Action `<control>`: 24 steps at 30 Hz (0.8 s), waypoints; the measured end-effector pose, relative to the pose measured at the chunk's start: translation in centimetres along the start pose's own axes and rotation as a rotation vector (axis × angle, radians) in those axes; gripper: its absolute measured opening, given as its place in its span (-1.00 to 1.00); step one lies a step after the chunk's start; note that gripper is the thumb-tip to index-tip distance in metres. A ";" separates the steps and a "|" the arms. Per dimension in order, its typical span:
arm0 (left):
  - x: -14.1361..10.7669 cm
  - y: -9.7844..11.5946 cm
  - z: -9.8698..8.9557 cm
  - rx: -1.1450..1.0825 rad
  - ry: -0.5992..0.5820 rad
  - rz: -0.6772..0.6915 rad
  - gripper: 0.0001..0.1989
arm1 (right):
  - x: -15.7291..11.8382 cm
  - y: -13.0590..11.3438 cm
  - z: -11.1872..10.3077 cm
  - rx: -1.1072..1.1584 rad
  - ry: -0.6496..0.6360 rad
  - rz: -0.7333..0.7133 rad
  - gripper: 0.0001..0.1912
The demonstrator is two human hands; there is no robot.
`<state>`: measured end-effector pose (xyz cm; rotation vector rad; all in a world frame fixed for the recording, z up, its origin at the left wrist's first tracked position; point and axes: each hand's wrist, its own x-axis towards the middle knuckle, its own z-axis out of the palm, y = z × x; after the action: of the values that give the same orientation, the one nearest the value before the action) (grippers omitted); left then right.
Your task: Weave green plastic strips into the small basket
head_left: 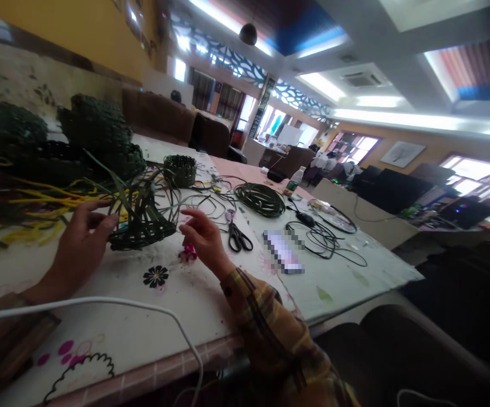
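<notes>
In the head view, an unfinished basket (145, 230) of dark green strips is framed between two hands, low over the table (185, 316); whether it is fully rested there cannot be told. Its woven band is kept lowermost, presumably so that the loose strips can stand free above. At its left end the left hand (86, 240) is placed, thumb against the weave, likely for steadying; a gap is seen between thumb and forefinger, but whether any strip is clamped behind cannot be told. By the opposite end the right hand (202, 238) is raised, its fingers curled and apart; nothing is clearly gripped. Black-handled scissors (240, 239) are laid just beyond that hand, seemingly for easy reach. A coil of green strips (260, 199) is set farther back, perhaps wound to prevent tangling. Behind the work, a small woven basket (180, 172) is stood upright, apparently out of the way.
</notes>
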<state>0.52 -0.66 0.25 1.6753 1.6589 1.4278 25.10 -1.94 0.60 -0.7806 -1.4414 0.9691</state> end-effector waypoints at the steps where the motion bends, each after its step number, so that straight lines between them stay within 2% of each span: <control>1: -0.2 0.2 0.0 -0.022 0.000 -0.006 -0.48 | -0.1 0.0 0.1 -0.020 -0.005 -0.017 -0.57; 4: -0.6 0.7 0.1 -0.053 -0.013 -0.012 -0.49 | -0.4 -0.2 0.2 -0.187 -0.030 -0.108 -0.48; 7: -0.8 0.8 0.3 -0.041 -0.033 -0.008 -0.47 | -0.6 -0.9 0.0 -0.503 -0.097 -0.231 -0.45; 13: -0.5 0.6 0.5 -0.183 -0.106 -0.128 -0.44 | -1.1 -2.1 0.3 -1.015 -0.132 -0.352 -0.32; 16: -0.5 1.2 0.5 -0.248 -0.137 -0.170 -0.45 | -1.4 -2.0 0.6 -1.143 -0.085 -0.396 -0.39; 19: -0.7 1.8 0.4 -0.308 -0.199 -0.177 -0.45 | -1.3 -1.8 0.6 -1.148 -0.046 -0.471 -0.46; 21: -0.9 2.0 0.4 -0.256 -0.202 -0.097 -0.43 | -1.1 -1.8 0.5 -1.141 -0.045 -0.474 -0.49; 24: -0.9 1.8 0.4 -0.015 -0.143 0.247 -0.43 | -0.7 -1.7 0.2 -1.174 -0.058 -0.414 -0.51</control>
<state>1.96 -1.70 1.21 1.9801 1.4005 1.3858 25.09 -3.32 1.87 -1.1885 -2.0946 -0.2734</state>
